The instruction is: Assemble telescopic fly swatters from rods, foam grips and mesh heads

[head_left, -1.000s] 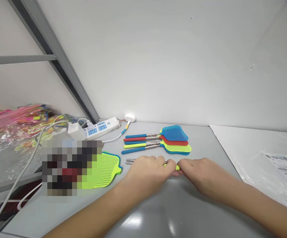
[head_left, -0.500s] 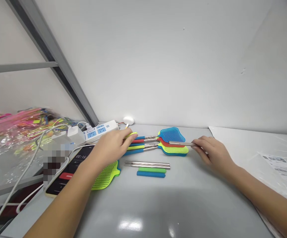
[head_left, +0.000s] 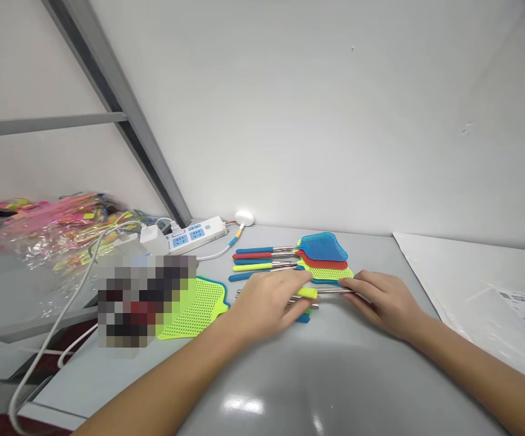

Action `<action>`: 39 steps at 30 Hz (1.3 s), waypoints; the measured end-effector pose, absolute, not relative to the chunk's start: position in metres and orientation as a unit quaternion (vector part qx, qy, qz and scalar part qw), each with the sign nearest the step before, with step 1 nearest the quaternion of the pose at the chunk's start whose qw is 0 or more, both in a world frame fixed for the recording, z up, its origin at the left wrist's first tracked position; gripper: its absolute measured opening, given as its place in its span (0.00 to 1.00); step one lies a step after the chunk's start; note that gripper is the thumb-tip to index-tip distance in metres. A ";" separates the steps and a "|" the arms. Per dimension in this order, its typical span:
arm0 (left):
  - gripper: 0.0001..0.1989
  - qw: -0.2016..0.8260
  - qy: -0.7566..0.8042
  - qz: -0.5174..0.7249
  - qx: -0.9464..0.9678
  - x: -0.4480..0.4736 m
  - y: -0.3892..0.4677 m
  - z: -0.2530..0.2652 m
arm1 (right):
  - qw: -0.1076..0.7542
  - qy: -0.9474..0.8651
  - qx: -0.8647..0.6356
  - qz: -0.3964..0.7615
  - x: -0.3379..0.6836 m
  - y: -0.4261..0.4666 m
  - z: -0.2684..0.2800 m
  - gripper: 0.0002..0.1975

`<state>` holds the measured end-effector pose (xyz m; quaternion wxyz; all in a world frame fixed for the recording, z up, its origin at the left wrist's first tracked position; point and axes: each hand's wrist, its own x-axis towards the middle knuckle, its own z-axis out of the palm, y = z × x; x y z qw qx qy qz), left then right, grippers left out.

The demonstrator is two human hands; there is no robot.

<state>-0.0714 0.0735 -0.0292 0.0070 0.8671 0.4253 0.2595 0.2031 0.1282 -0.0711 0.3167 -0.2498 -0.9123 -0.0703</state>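
My left hand (head_left: 264, 303) is closed around a yellow-green handle grip (head_left: 307, 292), whose right end shows past the fingers. In my right hand (head_left: 384, 300) a thin metal rod (head_left: 332, 290) is pinched, pointing left at the grip. Rod and grip meet or nearly touch; which, I cannot tell. Beneath my left hand lie metal rods (head_left: 315, 306) and a blue grip (head_left: 305, 318), mostly covered. Just behind both hands, several assembled fly swatters lie in a row, with a blue swatter head (head_left: 323, 247) and a red handle (head_left: 253, 255) among them.
Loose yellow-green swatter heads (head_left: 198, 309) lie at the left, beside a blurred patch. Behind them are a white power strip (head_left: 198, 235) and cables. Plastic-wrapped colourful items (head_left: 66, 224) fill the far left. A white plastic bag (head_left: 466, 284) covers the right side.
My left hand has moved right and nearer with the yellow-green grip, now over the loose rods. My right hand has brought its rod lower, up to the grip. The view has shifted slightly.
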 end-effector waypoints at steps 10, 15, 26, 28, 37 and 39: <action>0.08 0.027 0.420 0.231 0.877 -0.086 0.084 -0.022 | 0.428 -0.829 -0.359 -0.037 0.203 0.130 -0.059 0.07; 0.08 -0.007 0.436 0.250 0.865 -0.101 0.093 -0.019 | 0.425 -0.825 -0.371 0.011 0.204 0.134 -0.060 0.02; 0.09 -0.054 0.439 0.246 0.863 -0.109 0.102 -0.027 | 0.478 -0.821 -0.309 0.048 0.201 0.120 -0.053 0.06; 0.09 -0.048 0.434 0.243 0.866 -0.111 0.105 -0.028 | 0.479 -0.808 -0.327 0.105 0.198 0.117 -0.052 0.04; 0.06 0.032 0.410 0.242 0.879 -0.082 0.086 -0.024 | 0.486 -0.526 -0.385 0.582 0.173 0.107 -0.037 0.12; 0.05 0.042 0.412 0.230 0.881 -0.067 0.075 -0.024 | 0.469 -0.527 -0.358 0.612 0.169 0.104 -0.034 0.12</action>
